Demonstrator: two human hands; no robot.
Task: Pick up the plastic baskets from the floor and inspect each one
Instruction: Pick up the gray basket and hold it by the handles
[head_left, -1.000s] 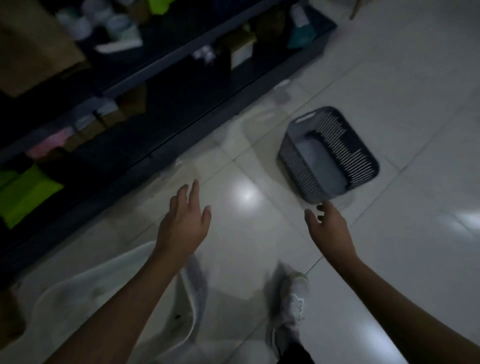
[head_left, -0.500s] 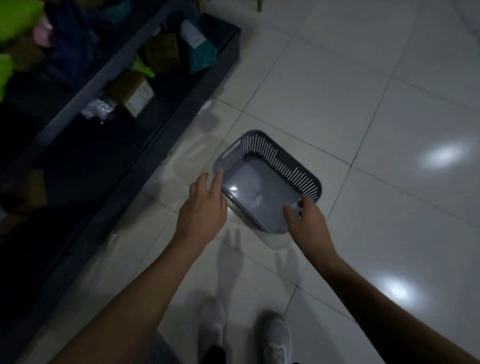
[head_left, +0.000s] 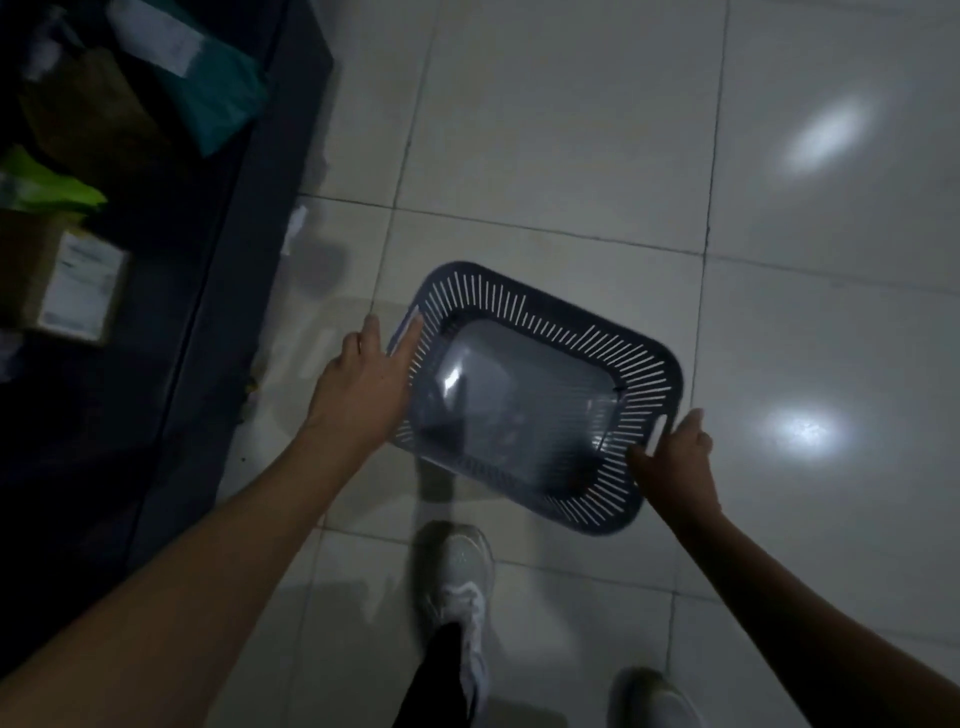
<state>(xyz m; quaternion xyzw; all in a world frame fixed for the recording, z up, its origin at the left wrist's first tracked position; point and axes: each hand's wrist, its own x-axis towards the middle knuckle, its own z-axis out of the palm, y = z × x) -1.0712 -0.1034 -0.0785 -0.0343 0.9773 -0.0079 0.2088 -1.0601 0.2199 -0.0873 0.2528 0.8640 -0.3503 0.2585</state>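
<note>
A dark grey plastic basket (head_left: 524, 400) with slotted walls and an empty smooth bottom is in the middle of the view, above the white tiled floor. My left hand (head_left: 361, 387) presses against its left end by the handle slot, fingers stretched along the rim. My right hand (head_left: 672, 462) grips the right end at the other handle slot, fingers curled round the rim. The basket's open side faces me.
A dark low shelf unit (head_left: 228, 218) runs along the left, holding a cardboard box (head_left: 67, 283), a teal bag (head_left: 218, 98) and green packages. My white shoes (head_left: 462, 587) stand on the glossy floor tiles (head_left: 571, 130) just below the basket.
Both hands went from reaching with nothing in them to closing on the two ends of the basket. The basket now appears larger and nearer to me.
</note>
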